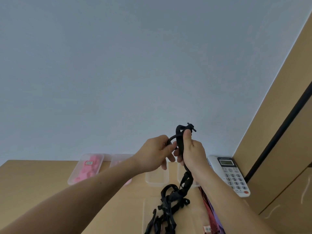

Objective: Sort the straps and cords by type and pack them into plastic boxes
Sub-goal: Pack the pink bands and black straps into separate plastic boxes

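Black strap tangle (166, 210) past bottom edge

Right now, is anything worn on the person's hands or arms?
No. The left hand and right hand are bare: no gloves, rings or watch visible. The left forearm and right forearm are bare to the frame edge; no sleeve shows.

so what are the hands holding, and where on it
A black strap: the right hand grips its upper end, the left hand pinches a loop beside it.
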{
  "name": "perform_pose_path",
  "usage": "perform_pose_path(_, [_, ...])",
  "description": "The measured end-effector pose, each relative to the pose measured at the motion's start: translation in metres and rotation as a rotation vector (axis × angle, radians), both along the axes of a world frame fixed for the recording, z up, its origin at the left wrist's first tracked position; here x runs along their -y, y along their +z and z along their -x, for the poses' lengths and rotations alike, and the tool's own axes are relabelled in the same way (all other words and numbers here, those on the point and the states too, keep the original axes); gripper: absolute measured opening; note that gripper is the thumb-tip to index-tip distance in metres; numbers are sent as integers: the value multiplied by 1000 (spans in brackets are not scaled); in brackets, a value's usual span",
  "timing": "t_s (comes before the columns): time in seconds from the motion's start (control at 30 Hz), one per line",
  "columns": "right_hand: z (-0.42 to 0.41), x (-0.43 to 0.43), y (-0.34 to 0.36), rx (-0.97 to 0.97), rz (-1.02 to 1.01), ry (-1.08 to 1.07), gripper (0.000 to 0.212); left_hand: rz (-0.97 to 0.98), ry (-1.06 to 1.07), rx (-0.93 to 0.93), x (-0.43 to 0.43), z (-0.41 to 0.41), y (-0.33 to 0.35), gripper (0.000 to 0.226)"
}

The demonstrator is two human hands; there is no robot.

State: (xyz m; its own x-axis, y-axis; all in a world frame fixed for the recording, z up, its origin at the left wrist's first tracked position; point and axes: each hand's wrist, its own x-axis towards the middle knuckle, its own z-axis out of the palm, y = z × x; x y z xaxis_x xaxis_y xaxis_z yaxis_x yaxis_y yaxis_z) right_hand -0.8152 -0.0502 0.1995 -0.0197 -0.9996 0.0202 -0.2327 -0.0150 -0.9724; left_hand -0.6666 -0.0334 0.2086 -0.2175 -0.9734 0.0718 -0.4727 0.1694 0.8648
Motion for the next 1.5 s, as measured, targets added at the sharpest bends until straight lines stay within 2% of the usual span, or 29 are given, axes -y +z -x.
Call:
perform_pose_path(0.07, [-2, -2, 1, -36, -31, 15, 70, 131, 64, 166, 0, 3, -3, 30])
perform_pose_path(0.13, [-5, -4, 2, -33, -78, 61, 66, 297, 104, 461, 4, 2, -9, 23])
perform_pose_path(0.2, [-7, -6, 1, 67, -125, 95, 62, 442, 74, 723, 7, -2, -10, 4])
perform_pose_path(0.23, [-8, -7, 0, 141, -145, 99, 61, 511, 56, 804, 7, -4, -10, 9])
perform_pose_path(0.3, [-9, -9, 1, 241, -172, 94, 59, 643, 36, 896, 7, -7, -8, 21])
perform_pose_path(0.4, [-10, -11, 3, 301, -199, 108, 54, 880, 47, 921, 7, -10, -10, 26])
perform_pose_path(0.47, [-9, -11, 3, 341, -228, 114, 49, 970, 88, 962, 8, -10, -12, 33])
perform_pose_path(0.6, [-12, -13, 2, 392, -207, 76, 36, 1101, 119, 952, 11, -8, -17, 36])
perform_pose_path(0.67, [-12, -12, 1, 361, -158, 74, 34, 1038, 81, 820, 13, -6, -20, 32])
perform_pose_path(0.7, [-10, -12, 0, 338, -135, 85, 34, 897, 75, 670, 12, -6, -20, 30])
perform_pose_path(0.77, [-7, -12, -1, 321, -100, 126, 34, 416, 96, 303, 10, -8, -11, 39])
perform_pose_path(0.83, [-3, -11, -2, 371, -64, 164, 33, -28, 21, -75, 9, -14, -2, 47])
perform_pose_path(0.87, [-1, -10, -2, 396, -50, 178, 33, -174, -33, -206, 9, -17, 2, 42])
perform_pose_path(0.93, [1, -9, -3, 407, -40, 230, 35, -302, -147, -309, 7, -22, 7, 32])
perform_pose_path(1.0, [2, -9, -3, 377, -44, 286, 37, -268, -139, -298, 5, -21, 7, 29])
perform_pose_path(1.07, [2, -10, -2, 330, -57, 290, 40, -200, -43, -294, 6, -18, 4, 23])
perform_pose_path(1.17, [-1, -11, 0, 222, -92, 221, 51, -105, 56, -333, 5, -15, -1, 16])
perform_pose_path(1.3, [-9, -12, 0, 154, -150, 155, 60, 116, 167, -233, 2, -7, -2, 5])
perform_pose_path(1.37, [-11, -13, 2, 157, -183, 166, 56, 232, 221, -80, 2, -7, -4, 4])
perform_pose_path(1.5, [-11, -13, 7, 239, -283, 233, 54, 666, 214, 492, 5, -12, -14, 9])
